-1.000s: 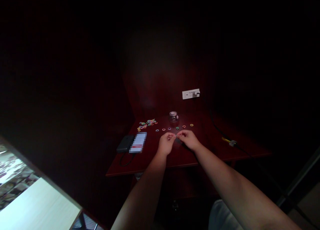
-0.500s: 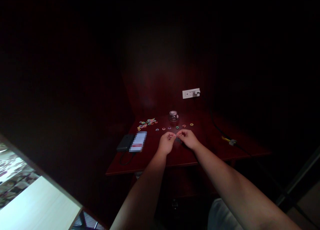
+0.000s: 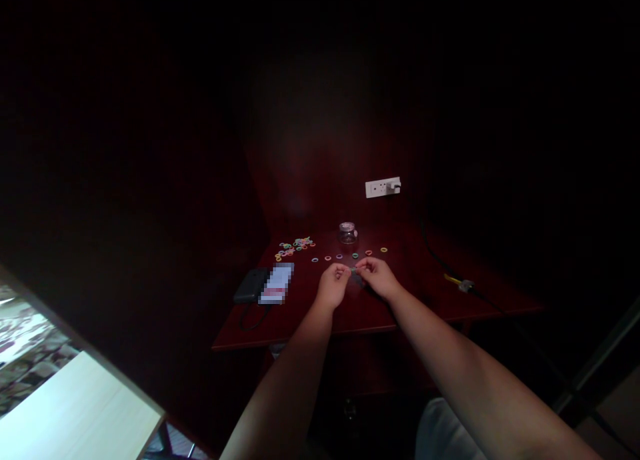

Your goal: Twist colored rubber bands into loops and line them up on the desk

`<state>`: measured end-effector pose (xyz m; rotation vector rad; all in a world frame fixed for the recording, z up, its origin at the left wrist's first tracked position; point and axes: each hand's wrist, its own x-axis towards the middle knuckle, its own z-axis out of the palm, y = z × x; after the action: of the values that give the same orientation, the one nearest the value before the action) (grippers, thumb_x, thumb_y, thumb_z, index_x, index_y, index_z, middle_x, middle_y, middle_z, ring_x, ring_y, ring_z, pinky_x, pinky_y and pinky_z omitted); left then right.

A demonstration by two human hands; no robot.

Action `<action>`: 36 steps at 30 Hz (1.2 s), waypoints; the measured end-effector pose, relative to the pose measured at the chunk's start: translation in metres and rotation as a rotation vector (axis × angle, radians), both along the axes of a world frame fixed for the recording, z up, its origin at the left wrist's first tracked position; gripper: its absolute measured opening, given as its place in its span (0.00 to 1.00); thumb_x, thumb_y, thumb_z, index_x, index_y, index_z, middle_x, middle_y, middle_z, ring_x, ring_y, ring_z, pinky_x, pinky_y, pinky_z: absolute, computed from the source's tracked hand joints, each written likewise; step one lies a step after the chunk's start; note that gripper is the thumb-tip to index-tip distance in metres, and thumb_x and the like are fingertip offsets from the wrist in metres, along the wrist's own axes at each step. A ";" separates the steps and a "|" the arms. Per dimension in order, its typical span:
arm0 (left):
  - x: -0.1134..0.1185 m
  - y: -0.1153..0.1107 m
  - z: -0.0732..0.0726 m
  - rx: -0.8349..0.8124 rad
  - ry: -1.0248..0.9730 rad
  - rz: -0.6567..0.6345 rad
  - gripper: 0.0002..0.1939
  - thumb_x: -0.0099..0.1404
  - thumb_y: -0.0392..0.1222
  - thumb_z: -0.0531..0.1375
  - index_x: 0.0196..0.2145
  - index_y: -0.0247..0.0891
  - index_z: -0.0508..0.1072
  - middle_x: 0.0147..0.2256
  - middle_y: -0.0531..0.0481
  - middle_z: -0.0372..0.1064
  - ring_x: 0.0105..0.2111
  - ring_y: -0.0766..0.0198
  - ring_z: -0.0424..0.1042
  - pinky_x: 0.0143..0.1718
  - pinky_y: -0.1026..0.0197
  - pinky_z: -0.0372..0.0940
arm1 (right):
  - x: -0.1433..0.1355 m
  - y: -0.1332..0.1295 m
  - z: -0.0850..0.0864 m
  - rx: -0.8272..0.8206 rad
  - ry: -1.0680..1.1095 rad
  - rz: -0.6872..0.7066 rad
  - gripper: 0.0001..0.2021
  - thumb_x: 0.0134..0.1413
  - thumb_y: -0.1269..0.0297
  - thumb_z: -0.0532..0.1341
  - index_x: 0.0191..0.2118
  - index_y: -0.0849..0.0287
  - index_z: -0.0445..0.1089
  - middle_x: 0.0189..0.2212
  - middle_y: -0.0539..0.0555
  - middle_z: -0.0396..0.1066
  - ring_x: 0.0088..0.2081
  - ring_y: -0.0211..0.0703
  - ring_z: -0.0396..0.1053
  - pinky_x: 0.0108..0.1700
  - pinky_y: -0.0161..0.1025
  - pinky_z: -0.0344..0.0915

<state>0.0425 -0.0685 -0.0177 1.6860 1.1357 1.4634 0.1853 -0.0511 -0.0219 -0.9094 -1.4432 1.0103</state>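
Note:
Between my two hands, close above the dark red table point(image 3: 300, 320), a small green band point(image 3: 353, 271) is held by the fingertips. My left hand point(image 3: 335, 283) pinches its left end, and my right hand point(image 3: 377, 277) pinches the right end. Beyond the hands lies a spaced row of small coloured rings, among them a blue ring point(image 3: 315, 260), a purple ring point(image 3: 339, 256), a green ring point(image 3: 355, 255) and a yellow ring point(image 3: 384, 250). Behind the row stands a clear jar point(image 3: 347, 233). A loose pile of coloured rings point(image 3: 300, 245) is at the back left.
At the left are a phone point(image 3: 277, 284) with a blurred screen and a black box point(image 3: 251, 285) with a cable. A wall socket point(image 3: 383, 187) holds a plug. On the right, a black cable runs past a yellow-ended connector point(image 3: 466, 286).
My fingertips have moved slightly apart, and the green band now shows between them. The rings on the table have kept their places.

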 end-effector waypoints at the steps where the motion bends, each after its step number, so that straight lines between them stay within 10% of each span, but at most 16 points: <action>1: 0.000 0.000 0.000 0.000 -0.008 -0.004 0.06 0.55 0.40 0.58 0.28 0.33 0.69 0.26 0.49 0.68 0.26 0.69 0.66 0.31 0.65 0.60 | 0.000 0.000 0.000 0.004 -0.005 -0.001 0.10 0.40 0.61 0.61 0.28 0.61 0.64 0.17 0.46 0.63 0.16 0.31 0.58 0.19 0.30 0.53; 36: 0.001 -0.003 0.001 0.004 -0.003 -0.063 0.07 0.51 0.38 0.60 0.29 0.33 0.70 0.26 0.51 0.68 0.24 0.71 0.64 0.27 0.67 0.59 | 0.001 -0.002 0.002 0.087 -0.118 0.026 0.08 0.40 0.63 0.61 0.25 0.62 0.65 0.17 0.45 0.59 0.19 0.31 0.53 0.22 0.30 0.49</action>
<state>0.0437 -0.0713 -0.0165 1.7063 1.0691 1.4302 0.1863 -0.0530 -0.0199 -0.9009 -1.5890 0.9180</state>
